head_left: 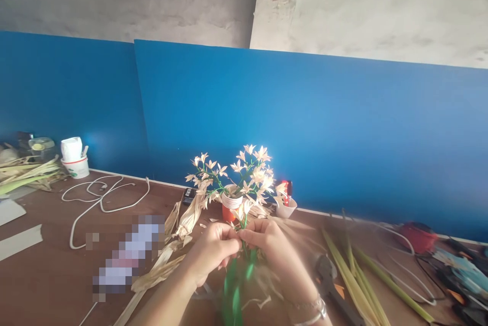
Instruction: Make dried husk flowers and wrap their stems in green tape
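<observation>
My left hand (219, 247) and my right hand (262, 236) meet at the middle of the table, fingertips pinched together on the green stem of a small pale flower sprig (240, 212). Green tape (232, 293) hangs in loose strips beneath my fingers. Just behind stands an orange and white paper cup (231, 203) holding branching stems with several cream, star-shaped flowers (259, 176). The exact grip point on the stem is partly hidden by my fingers. A bracelet circles my right wrist.
Dried husks (192, 219) lie left of the cup, green leaf strips (351, 275) to the right. Dark-handled pliers (331, 285) rest near my right forearm. A white cable (102, 199) loops on the left. A white bowl (286, 208) sits against the blue partition (305, 127).
</observation>
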A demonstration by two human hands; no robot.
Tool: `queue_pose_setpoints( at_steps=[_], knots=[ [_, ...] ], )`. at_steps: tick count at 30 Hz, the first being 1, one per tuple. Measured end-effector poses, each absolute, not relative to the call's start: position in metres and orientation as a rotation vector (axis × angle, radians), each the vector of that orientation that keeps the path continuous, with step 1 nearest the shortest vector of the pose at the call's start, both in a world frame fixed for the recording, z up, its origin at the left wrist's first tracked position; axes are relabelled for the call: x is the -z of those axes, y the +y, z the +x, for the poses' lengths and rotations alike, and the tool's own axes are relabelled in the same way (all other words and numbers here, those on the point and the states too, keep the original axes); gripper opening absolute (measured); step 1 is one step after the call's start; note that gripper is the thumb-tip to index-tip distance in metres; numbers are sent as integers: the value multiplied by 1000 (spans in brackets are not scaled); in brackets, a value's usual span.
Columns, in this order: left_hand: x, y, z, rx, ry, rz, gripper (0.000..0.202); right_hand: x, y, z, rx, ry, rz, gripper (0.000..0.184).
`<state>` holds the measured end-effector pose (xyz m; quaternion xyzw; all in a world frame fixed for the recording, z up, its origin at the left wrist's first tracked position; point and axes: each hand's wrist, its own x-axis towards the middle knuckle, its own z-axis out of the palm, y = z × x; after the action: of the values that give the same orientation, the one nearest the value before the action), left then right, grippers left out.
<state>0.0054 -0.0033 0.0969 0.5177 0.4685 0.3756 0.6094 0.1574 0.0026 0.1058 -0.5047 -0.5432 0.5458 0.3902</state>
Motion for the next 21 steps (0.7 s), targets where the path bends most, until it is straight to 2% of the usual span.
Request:
queue_pose_setpoints(
  at_steps=[5, 12, 16, 21],
  knots=[
    [-98, -3, 3, -870, 991, 1172, 14, -109, 1, 156, -1368, -1390, -1281, 26],
    [-95, -2, 0, -856, 970, 1157, 10, -107, 1, 156, -1430, -1330, -1231, 27],
    [-98, -2, -1, -858, 867, 1077, 12, -100, 4, 157, -1566, -1303, -987, 31],
    [-101, -2, -1, -814, 767, 1007, 14, -95, 4, 159, -1725, -1211, -798, 27]
  ],
)
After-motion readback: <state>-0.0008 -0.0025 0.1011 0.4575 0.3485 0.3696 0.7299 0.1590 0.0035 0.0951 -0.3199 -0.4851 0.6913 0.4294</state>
